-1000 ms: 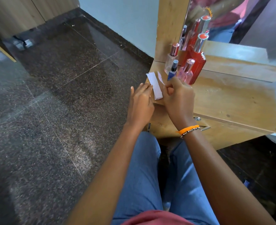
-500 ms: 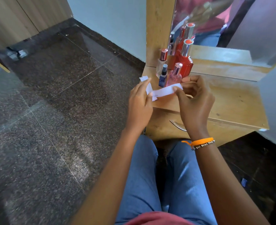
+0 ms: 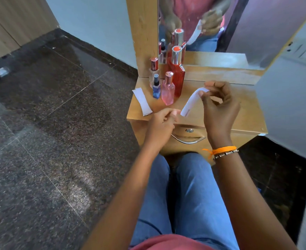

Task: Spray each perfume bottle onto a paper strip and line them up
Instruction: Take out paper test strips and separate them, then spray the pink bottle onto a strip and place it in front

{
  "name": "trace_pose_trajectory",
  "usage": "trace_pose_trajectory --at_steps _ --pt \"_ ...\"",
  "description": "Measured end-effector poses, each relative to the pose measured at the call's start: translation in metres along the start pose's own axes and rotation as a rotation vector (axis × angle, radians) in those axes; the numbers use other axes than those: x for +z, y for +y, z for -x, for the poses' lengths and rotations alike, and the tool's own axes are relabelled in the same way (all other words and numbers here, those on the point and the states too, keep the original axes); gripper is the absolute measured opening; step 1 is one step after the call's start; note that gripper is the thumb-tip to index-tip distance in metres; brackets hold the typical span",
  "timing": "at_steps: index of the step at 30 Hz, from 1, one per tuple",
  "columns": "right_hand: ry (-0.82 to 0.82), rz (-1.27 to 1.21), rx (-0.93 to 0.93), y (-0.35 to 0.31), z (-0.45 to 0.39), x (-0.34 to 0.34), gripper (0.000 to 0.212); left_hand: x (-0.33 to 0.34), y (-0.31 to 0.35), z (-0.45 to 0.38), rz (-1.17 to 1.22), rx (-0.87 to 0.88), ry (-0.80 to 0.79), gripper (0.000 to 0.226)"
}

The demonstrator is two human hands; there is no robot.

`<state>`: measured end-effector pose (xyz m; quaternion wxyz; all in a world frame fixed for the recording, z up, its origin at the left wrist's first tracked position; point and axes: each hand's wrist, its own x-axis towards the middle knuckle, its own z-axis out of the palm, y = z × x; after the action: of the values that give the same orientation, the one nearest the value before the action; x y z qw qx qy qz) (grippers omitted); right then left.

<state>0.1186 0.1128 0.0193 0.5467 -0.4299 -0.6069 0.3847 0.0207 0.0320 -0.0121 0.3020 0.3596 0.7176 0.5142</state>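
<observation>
Nearest, the left hand (image 3: pixel 164 117) is hovering at the front edge of the dresser top (image 3: pixel 246 112), fingers loosely curled and grasping nothing as far as the view shows; its fingertips are sitting just beside the lower end of the strip without clearly touching it. The right hand (image 3: pixel 219 103) is pinching the top end of one paper strip (image 3: pixel 191 102) between thumb and forefinger, and the strip is hanging curved above the wood, lower end free.

Step in hand, as I judge it: one strip is being readied for the first spray. To do it well, the right hand should be holding only the very tip so that most of the paper is open to the mist, the strip should be kept away from the other paper, and the left hand should be reaching for one bottle, nozzle aimed at the free end. Pinching too lightly is risking a drop off the edge.

Farther back, a second paper strip (image 3: pixel 142 101) is lying flat near the left front corner, well apart from both hands. Behind it, bottles are standing upright in a tight cluster at the back left: a small blue bottle (image 3: pixel 156 87), a pink bottle (image 3: pixel 168 90), a tall red bottle (image 3: pixel 177 73) and a clear bottle (image 3: pixel 153 70) with a reddish cap. The mirror (image 3: pixel 256 24) behind is repeating them.

Count: strips 2, bottles 4, hands 2. No strip looks sprayed yet, but I cannot tell for sure.
</observation>
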Motion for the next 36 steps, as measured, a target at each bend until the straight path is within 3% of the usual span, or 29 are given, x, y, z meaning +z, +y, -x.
trace_pose_trajectory --at_steps 5,9,13,16,19,24,28,32,36 --pt "0.019 0.075 -0.187 0.011 -0.003 -0.006 0.021 0.006 0.002 -0.007 -0.034 0.017 0.05 0.02" --pt "-0.178 0.279 -0.226 0.045 0.003 -0.006 0.02 0.008 0.005 -0.009 -0.07 0.042 0.019 0.022" --pt "-0.307 0.516 -0.234 0.061 0.016 -0.006 0.039 0.007 0.005 -0.011 -0.072 0.071 0.056 0.022" --pt "-0.238 0.483 -0.241 0.051 0.015 -0.002 0.04 0.003 0.005 -0.013 -0.051 0.089 0.146 0.022" --pt "-0.262 0.365 -0.247 0.04 0.006 0.017 0.019 -0.003 0.004 -0.015 0.033 0.075 0.247 0.022" --pt "-0.283 0.419 -0.242 0.035 -0.001 0.051 0.032 -0.012 -0.001 -0.017 0.037 0.064 0.311 0.021" --pt "-0.206 0.426 -0.197 0.033 0.0 0.061 0.017 -0.013 -0.003 -0.017 0.041 0.057 0.301 0.021" --pt "-0.179 0.342 -0.135 0.027 0.007 0.045 0.016 -0.012 0.004 -0.014 0.087 0.156 0.282 0.022" --pt "-0.285 0.181 -0.081 0.015 0.02 0.013 0.013 -0.005 0.013 -0.016 0.176 0.179 0.028 0.036"
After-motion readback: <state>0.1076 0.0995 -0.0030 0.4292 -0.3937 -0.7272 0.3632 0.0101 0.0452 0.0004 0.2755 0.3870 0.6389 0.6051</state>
